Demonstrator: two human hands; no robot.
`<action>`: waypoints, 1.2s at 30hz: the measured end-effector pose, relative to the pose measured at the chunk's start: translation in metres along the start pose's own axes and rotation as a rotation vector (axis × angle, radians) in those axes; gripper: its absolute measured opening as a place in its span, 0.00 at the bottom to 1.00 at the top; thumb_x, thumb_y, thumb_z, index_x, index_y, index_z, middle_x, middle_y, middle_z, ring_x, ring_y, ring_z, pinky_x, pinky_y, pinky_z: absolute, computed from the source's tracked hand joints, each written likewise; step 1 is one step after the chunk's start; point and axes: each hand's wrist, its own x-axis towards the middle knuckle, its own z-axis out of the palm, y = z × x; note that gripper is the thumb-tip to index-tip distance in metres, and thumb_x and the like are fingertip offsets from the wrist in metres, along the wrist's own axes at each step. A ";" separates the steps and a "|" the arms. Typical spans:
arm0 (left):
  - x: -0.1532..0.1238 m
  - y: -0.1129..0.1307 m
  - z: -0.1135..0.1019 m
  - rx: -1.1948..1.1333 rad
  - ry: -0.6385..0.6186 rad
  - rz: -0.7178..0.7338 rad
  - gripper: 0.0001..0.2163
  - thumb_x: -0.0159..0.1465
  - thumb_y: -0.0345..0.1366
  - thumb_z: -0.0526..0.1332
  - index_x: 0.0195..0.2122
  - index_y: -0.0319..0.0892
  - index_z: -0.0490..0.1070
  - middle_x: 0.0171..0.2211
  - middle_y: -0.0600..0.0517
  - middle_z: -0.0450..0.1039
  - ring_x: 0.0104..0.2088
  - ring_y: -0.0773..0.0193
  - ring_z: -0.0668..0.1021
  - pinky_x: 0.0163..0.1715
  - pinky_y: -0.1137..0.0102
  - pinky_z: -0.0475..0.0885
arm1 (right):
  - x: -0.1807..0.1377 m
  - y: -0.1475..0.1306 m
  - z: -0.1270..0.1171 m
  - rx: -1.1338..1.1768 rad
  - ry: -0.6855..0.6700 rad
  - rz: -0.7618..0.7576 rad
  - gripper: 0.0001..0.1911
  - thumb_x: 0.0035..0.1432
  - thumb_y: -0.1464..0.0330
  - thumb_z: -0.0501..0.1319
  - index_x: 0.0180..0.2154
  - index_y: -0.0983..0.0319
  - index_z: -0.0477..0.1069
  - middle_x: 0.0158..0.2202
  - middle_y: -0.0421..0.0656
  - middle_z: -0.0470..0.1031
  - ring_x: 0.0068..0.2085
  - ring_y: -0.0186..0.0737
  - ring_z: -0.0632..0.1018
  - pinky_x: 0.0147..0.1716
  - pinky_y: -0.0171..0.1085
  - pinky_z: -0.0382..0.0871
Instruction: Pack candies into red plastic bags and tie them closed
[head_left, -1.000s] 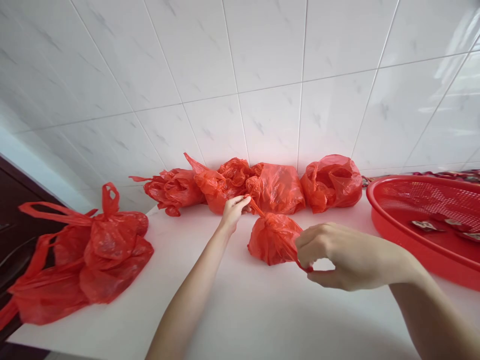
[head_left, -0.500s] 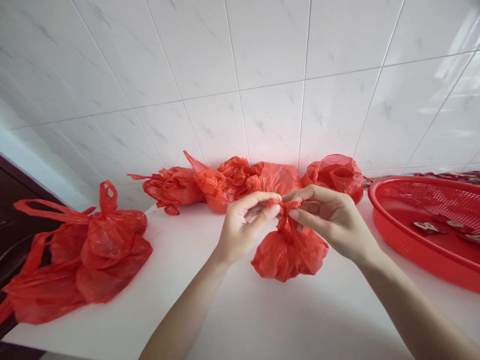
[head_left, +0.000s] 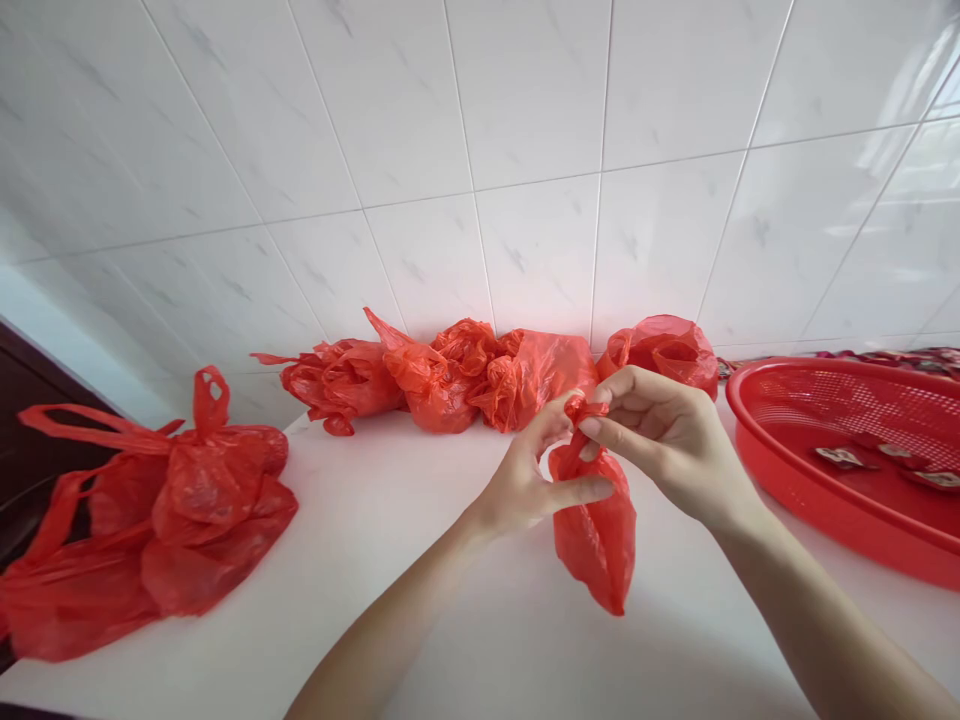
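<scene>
A small red plastic bag (head_left: 596, 535) hangs above the white counter (head_left: 420, 560), held at its gathered top by both hands. My left hand (head_left: 529, 475) pinches the bag's neck, with one finger stretched across it. My right hand (head_left: 660, 440) grips the twisted handle ends just above. The bag's lower end dangles free, stretched long and narrow.
A row of knotted red bags (head_left: 450, 375) lies along the tiled wall (head_left: 480, 150). A bigger heap of red bags (head_left: 150, 510) sits at the counter's left edge. At the right stands a red perforated basket (head_left: 847, 500) with a few small wrapped items (head_left: 840, 457) inside.
The hands came together from stretching the handles apart and lifted the bag off the counter. It now hangs longer and narrower than half a second ago.
</scene>
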 end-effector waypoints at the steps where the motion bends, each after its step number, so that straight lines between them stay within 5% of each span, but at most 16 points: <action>1: 0.001 -0.004 0.000 0.006 -0.036 -0.016 0.17 0.58 0.39 0.73 0.45 0.47 0.71 0.35 0.54 0.68 0.39 0.63 0.73 0.43 0.64 0.72 | 0.000 -0.001 0.000 0.022 -0.009 -0.001 0.10 0.56 0.66 0.71 0.32 0.60 0.71 0.30 0.40 0.79 0.28 0.37 0.82 0.29 0.36 0.79; 5: 0.003 -0.024 0.003 0.064 -0.046 -0.045 0.15 0.59 0.41 0.71 0.30 0.43 0.64 0.27 0.58 0.60 0.28 0.68 0.65 0.31 0.70 0.65 | 0.002 -0.002 -0.004 0.057 0.012 0.002 0.12 0.55 0.63 0.72 0.31 0.61 0.71 0.27 0.39 0.77 0.27 0.37 0.81 0.28 0.37 0.79; 12: -0.002 -0.037 0.007 0.204 -0.045 -0.094 0.14 0.59 0.44 0.68 0.43 0.43 0.72 0.37 0.51 0.72 0.37 0.60 0.74 0.42 0.64 0.70 | 0.008 0.004 -0.014 0.118 0.081 0.061 0.14 0.52 0.62 0.73 0.31 0.60 0.71 0.27 0.37 0.75 0.23 0.34 0.78 0.24 0.36 0.75; 15: -0.002 -0.035 0.004 0.121 -0.099 -0.116 0.19 0.56 0.50 0.71 0.41 0.42 0.73 0.40 0.49 0.73 0.38 0.59 0.74 0.41 0.65 0.70 | 0.009 0.006 -0.018 0.097 0.123 0.083 0.13 0.53 0.63 0.73 0.32 0.60 0.71 0.27 0.38 0.76 0.25 0.34 0.78 0.25 0.35 0.75; 21: 0.001 -0.034 0.003 -0.171 -0.178 -0.136 0.23 0.59 0.59 0.66 0.34 0.40 0.75 0.29 0.52 0.69 0.31 0.63 0.72 0.35 0.66 0.68 | 0.008 0.002 -0.026 0.037 0.159 0.078 0.12 0.52 0.64 0.73 0.31 0.60 0.72 0.28 0.38 0.76 0.25 0.32 0.76 0.27 0.34 0.75; 30: 0.004 -0.035 0.000 -0.469 -0.194 -0.259 0.20 0.49 0.52 0.76 0.34 0.41 0.79 0.28 0.53 0.71 0.28 0.67 0.71 0.32 0.69 0.66 | 0.007 -0.007 -0.030 0.072 0.141 0.105 0.11 0.49 0.66 0.74 0.29 0.60 0.74 0.26 0.38 0.75 0.24 0.32 0.74 0.25 0.34 0.74; 36: 0.001 -0.019 -0.003 -0.301 -0.054 -0.238 0.15 0.50 0.47 0.76 0.23 0.41 0.78 0.24 0.55 0.71 0.26 0.68 0.71 0.32 0.68 0.66 | 0.004 -0.009 -0.030 0.005 0.141 0.107 0.09 0.51 0.65 0.74 0.33 0.59 0.77 0.30 0.40 0.77 0.28 0.34 0.78 0.29 0.35 0.77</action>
